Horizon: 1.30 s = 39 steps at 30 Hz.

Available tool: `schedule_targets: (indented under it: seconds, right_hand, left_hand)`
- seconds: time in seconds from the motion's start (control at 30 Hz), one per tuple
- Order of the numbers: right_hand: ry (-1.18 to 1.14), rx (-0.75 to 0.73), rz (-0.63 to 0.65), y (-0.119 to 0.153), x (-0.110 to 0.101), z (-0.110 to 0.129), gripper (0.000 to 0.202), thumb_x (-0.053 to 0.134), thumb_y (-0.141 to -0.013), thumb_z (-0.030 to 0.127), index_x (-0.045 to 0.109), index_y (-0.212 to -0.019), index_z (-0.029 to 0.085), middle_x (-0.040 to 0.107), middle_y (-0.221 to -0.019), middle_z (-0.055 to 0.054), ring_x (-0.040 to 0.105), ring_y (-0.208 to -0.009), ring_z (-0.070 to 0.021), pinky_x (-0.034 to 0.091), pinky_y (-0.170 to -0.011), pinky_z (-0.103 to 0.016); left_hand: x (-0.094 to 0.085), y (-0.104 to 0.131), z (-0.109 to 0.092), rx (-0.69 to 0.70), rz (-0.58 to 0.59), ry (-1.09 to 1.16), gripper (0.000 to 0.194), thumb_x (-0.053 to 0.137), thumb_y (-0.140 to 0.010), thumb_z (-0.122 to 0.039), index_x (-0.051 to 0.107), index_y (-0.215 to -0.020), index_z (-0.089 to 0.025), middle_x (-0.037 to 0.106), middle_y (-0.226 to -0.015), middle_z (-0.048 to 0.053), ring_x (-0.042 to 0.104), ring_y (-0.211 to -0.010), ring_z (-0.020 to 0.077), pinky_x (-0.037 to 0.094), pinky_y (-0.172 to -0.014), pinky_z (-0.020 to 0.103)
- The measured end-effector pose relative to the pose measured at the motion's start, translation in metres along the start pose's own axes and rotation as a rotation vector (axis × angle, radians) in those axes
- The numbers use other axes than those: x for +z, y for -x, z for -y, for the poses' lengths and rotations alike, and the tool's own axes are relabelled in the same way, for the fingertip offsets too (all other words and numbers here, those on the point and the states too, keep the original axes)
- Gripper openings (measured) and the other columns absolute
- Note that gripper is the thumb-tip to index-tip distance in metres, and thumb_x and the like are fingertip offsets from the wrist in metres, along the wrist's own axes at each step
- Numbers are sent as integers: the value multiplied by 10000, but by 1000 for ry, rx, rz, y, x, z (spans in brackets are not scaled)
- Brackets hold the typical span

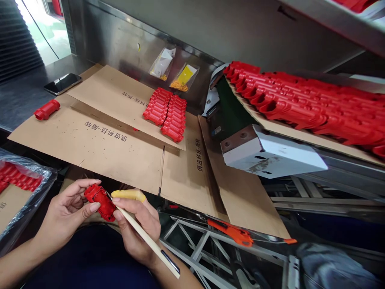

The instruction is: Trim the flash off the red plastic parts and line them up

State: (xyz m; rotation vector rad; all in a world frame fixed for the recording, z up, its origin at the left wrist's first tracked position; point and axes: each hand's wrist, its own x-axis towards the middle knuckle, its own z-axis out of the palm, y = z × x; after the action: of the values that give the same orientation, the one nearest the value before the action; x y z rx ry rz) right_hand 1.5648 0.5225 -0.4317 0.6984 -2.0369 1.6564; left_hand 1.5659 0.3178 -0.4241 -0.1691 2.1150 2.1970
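Note:
My left hand (70,208) grips a red plastic tubular part (100,202) between thumb and fingers, tilted above my lap. Its side has a cut-out with dark edges. My right hand (140,224) is closed around a slim craft knife (147,239) with a long, flat cream handle and a dark inset near its end. The knife's thin metal tip touches or almost touches the red part's side. A yellow finger cot (129,195) covers my right index finger. Both hands are in front of the cardboard-covered bench edge.
Red parts (167,112) lie in rows on cardboard (102,84); a single red part (47,109) and a phone (63,83) lie left. More red parts (300,104) fill a raised shelf at right. An orange-handled cutter (230,232) lies by the front edge. A plastic-lined box (45,180) stands left.

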Motion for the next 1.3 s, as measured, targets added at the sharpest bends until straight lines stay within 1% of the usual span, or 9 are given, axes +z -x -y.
schedule_targets:
  seconds: [0.3, 0.57, 0.63, 0.73, 0.83, 0.93, 1.07, 1.17, 1.3]
  right_hand:
    - [-37, -15, 3, -1, 4, -2, 258, 671, -1032, 115, 727, -1278, 169, 784, -1201, -118, 741, -1093, -198, 633, -944, -315]
    - [-24, 33, 47, -2, 6, -2, 255, 653, -1036, 143, 669, -1286, 190, 764, -1232, -129, 732, -1140, -230, 637, -973, -378]
    - [-20, -11, 80, -5, 8, -4, 270, 634, -1022, 111, 642, -1282, 182, 762, -1197, -137, 721, -1138, -245, 644, -968, -413]
    - [111, -190, 82, -6, 14, -8, 335, 597, -988, 26, 628, -1296, 155, 757, -1075, -138, 701, -1052, -252, 651, -949, -456]
    - [215, -271, 51, -4, 18, -11, 367, 603, -983, 14, 637, -1325, 142, 744, -1112, -176, 679, -1055, -273, 661, -909, -468]
    - [57, -159, 4, -1, 17, -11, 339, 618, -1000, 52, 653, -1312, 180, 749, -1161, -161, 691, -1105, -269, 643, -950, -470]
    - [-435, 237, -45, 4, 7, -10, 142, 690, -1068, 247, 719, -1207, 249, 769, -1225, -108, 742, -1167, -234, 625, -1008, -409]
    - [-756, 422, -45, 6, 0, -14, 155, 753, -1046, 373, 734, -1132, 245, 798, -1161, -96, 781, -1086, -225, 624, -1005, -412]
    - [-1049, 556, 30, 5, -8, -20, 364, 857, -931, 524, 640, -900, 233, 773, -838, -42, 742, -720, -179, 649, -700, -331]
  left_hand:
    - [13, 10, -9, -95, -42, 92, 433, 943, -836, -428, 792, -1210, -270, 796, -1004, 29, 748, -886, 192, 643, -778, 214]
    - [0, 1, 16, 156, 37, -15, 391, 882, -911, -279, 773, -1286, -302, 813, -1076, 36, 788, -971, 179, 635, -858, 179]
    - [1, 1, 18, 208, 5, -48, 394, 878, -910, -256, 773, -1284, -320, 808, -1094, 22, 782, -985, 160, 617, -887, 159]
    - [6, 2, 15, 247, -52, -77, 386, 893, -880, -236, 783, -1237, -333, 801, -1064, 1, 779, -915, 147, 624, -848, 155]
    - [9, 4, 10, 241, -100, -67, 348, 927, -838, -245, 792, -1149, -322, 797, -1015, -10, 773, -842, 145, 633, -798, 160]
    - [6, 3, 9, 157, -105, -9, 349, 960, -822, -283, 791, -1126, -303, 802, -996, -1, 769, -850, 139, 612, -788, 132]
    - [-1, -2, 11, 2, -14, 151, 404, 954, -850, -346, 788, -1214, -289, 804, -1021, 40, 767, -899, 170, 618, -827, 174]
    - [0, -3, 9, -75, 20, 293, 446, 950, -854, -371, 793, -1256, -261, 806, -1044, 81, 765, -955, 203, 622, -880, 219]
    - [5, -3, 0, -190, -20, 413, 501, 979, -810, -401, 806, -1251, -236, 808, -1085, 117, 757, -965, 216, 612, -892, 234]
